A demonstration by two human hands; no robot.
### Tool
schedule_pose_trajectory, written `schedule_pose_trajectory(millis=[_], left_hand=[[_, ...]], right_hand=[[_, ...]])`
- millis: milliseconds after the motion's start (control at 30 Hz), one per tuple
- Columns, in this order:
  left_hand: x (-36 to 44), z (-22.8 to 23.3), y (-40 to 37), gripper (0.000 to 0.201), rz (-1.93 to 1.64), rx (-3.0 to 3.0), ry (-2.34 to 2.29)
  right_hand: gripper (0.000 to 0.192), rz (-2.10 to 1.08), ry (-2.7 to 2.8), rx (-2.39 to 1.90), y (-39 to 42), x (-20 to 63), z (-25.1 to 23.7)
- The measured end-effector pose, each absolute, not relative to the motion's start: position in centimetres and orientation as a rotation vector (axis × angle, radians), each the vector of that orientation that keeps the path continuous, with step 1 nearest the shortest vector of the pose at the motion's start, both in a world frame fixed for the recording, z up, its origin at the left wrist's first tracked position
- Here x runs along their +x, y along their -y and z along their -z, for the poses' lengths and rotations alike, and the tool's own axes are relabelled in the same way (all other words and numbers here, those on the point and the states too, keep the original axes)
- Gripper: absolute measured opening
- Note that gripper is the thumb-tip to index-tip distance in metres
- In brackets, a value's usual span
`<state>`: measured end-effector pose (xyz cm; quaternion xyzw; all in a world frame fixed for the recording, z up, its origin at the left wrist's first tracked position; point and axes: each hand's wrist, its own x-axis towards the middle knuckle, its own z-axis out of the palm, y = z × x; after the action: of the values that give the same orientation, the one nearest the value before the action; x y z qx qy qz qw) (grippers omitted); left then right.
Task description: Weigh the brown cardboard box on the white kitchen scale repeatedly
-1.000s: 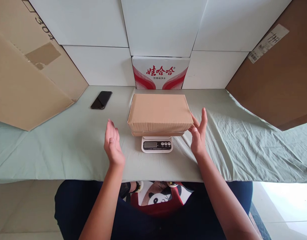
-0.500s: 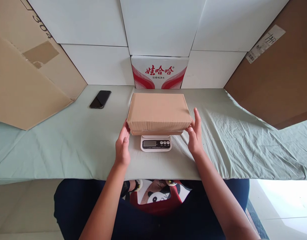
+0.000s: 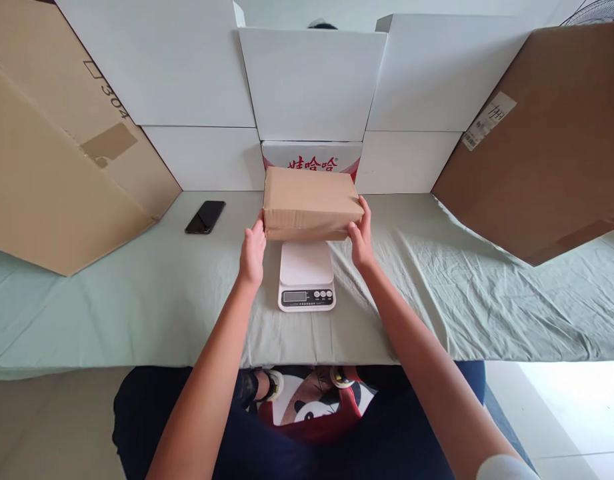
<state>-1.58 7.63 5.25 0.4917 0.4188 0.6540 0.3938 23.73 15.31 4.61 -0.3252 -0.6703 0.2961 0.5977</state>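
A brown cardboard box (image 3: 311, 193) is held between my two hands, above and behind a white kitchen scale (image 3: 307, 267). My left hand (image 3: 253, 252) presses against the box's left side, its fingers partly hidden behind the edge. At the right end, my right hand (image 3: 361, 233) grips the box with the thumb on the front face and the fingers round the side. The scale's weighing plate shows with nothing on it. Its dark display panel (image 3: 307, 296) faces me, and I cannot read any figures there.
A black phone (image 3: 205, 217) lies on the green cloth (image 3: 151, 293) to the left. Large cardboard sheets stand at the left (image 3: 61, 147) and right (image 3: 541, 153). White boxes (image 3: 311, 83) form a wall behind, with a red-lettered carton (image 3: 347, 152) low in the middle.
The cardboard box has been lifted off the scale and moved back, baring the weighing plate. Both hands moved with it. The camera view has tilted up a little.
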Motion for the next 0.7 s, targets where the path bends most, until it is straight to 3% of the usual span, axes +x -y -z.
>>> schedule_pose_trajectory(millis=[200,700], left_hand=[[-1.6,-1.7,-14.1,0.091,-1.601,1.049,-1.177],[-2.0,0.4,-13.6,0.089,-1.706,1.066,-1.205]], right_hand=[[0.079,-0.734,1.484,-0.806,-19.0,21.9,-2.3],[0.083,-0.882,1.491,-0.856,-18.8,21.9,-1.8]])
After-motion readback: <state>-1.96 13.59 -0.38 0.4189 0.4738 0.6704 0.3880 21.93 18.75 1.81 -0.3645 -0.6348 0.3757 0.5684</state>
